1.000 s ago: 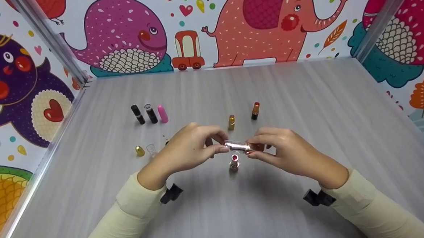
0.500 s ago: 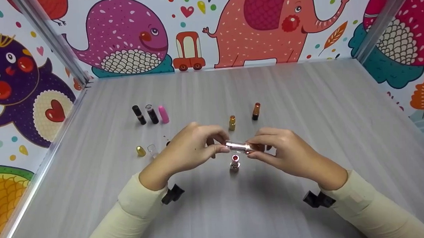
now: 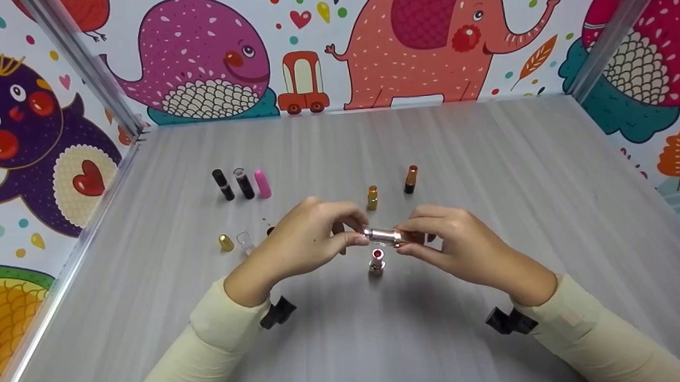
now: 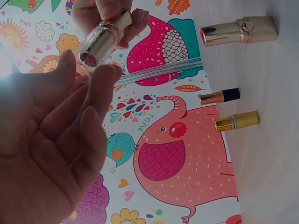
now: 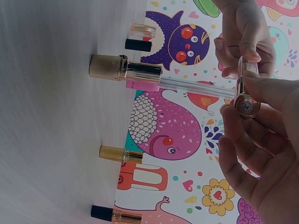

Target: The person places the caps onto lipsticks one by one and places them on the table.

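Observation:
Over the middle of the table both hands hold a shiny rose-gold lipstick [image 3: 384, 236] lying sideways in the air. My left hand [image 3: 296, 240] pinches the clear cap at its left end between thumb and fingers. The base end is held by my right hand [image 3: 464, 237], thumb below and fingers above. In the left wrist view the lipstick's red tip [image 4: 88, 59] points at the left fingers. The right wrist view shows its round base [image 5: 246, 106]. How far the cap covers the lipstick is hard to tell. Just below stands another uncapped lipstick [image 3: 376, 263], upright with a red tip.
Behind the hands stand a gold lipstick [image 3: 372, 198] and a black-and-copper one [image 3: 411, 178]. At left are a black tube [image 3: 222, 184], a dark clear-topped tube [image 3: 243, 183], a pink cap [image 3: 263, 184], a gold cap [image 3: 226, 242] and a clear cap [image 3: 243, 240]. Patterned walls border the table.

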Demonstrator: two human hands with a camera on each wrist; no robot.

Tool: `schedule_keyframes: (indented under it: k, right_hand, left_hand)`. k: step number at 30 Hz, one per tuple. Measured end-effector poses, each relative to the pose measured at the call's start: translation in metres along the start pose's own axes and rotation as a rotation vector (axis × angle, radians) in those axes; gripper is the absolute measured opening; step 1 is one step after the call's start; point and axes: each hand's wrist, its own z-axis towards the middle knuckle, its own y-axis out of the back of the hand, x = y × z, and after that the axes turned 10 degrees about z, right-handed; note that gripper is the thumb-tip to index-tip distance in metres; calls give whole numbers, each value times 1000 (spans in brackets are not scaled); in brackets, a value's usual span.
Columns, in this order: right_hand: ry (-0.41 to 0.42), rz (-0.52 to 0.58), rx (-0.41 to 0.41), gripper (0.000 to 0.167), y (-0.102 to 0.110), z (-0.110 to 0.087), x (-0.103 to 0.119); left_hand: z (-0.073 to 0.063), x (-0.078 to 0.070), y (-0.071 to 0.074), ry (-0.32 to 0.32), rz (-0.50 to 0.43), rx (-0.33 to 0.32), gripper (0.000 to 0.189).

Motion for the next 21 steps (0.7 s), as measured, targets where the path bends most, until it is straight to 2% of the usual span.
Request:
schedule_keyframes:
  k: [7, 15, 21]
  right_hand:
    - [47, 31, -16, 19, 1, 1, -2]
    - [-16, -11, -25, 19, 6, 1, -7]
    - [-25, -11, -35, 19, 4, 1, -7]
  left_hand:
    - [0, 2, -1, -10, 17, -13, 15]
    - [1, -1, -3, 1, 84, -69, 19]
    - [0, -3, -3, 0, 98, -109, 21]
